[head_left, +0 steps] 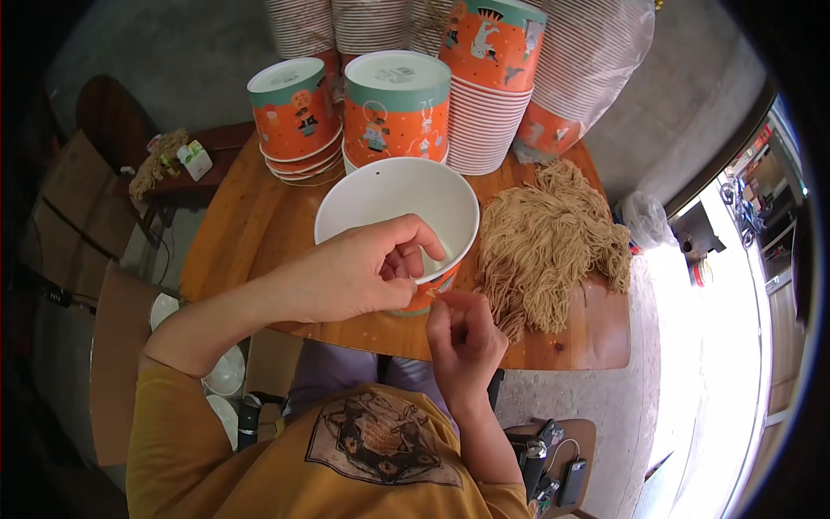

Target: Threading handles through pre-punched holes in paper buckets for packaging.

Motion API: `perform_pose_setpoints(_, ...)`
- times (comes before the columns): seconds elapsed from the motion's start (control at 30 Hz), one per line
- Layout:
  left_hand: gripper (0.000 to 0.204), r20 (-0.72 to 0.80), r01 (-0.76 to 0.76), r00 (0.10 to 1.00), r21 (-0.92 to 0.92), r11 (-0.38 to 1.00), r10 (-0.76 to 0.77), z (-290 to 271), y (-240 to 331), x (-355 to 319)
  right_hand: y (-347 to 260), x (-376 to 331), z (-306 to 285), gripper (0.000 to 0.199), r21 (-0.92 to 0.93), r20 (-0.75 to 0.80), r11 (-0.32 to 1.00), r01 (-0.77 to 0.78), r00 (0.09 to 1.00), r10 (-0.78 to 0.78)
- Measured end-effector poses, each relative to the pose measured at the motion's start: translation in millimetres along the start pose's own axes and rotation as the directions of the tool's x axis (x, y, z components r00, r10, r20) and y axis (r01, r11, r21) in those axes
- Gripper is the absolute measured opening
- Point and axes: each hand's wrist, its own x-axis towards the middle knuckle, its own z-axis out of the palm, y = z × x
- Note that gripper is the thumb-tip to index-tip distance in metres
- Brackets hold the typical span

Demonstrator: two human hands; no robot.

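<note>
An open paper bucket (pixel 359 203), white inside and orange outside, stands at the table's near edge. It has a small hole in its wall near the far rim. My left hand (pixel 372 270) is at the near rim, forefinger arched over the opening, the other fingers curled and closed; whatever they hold is hidden. Just right of it, my right hand (pixel 465 339) pinches thumb and forefinger by the bucket's outer wall. A short pale bit of cord (pixel 431 293) shows at those fingertips. Right of the bucket lies a heap of tan cords (pixel 553 246).
Upside-down orange and green paper buckets (pixel 396 112) stand stacked along the back of the wooden table (pixel 233 251). One stack (pixel 596 60) is wrapped in clear plastic. A cardboard box (pixel 130 363) with white bowl-like things is at left. A stool (pixel 575 450) carries a phone at lower right.
</note>
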Motion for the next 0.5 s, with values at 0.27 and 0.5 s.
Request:
perform_pose_setpoints(0.27, 0.032, -0.021, -0.079, 0.996, 0.107, 0.991, 0.081, 10, -1, -1, 2, 1, 2, 0.009, 0.059, -0.006, 0.998, -0.003, 1.000, 0.003)
perform_pose_setpoints(0.5, 0.028, 0.009, -0.209, 0.976, 0.335, 0.919, 0.219, 18, -7, 0, 3, 0, -10, 0.009, 0.541, 0.274, 0.713, -0.446, 0.895, 0.353)
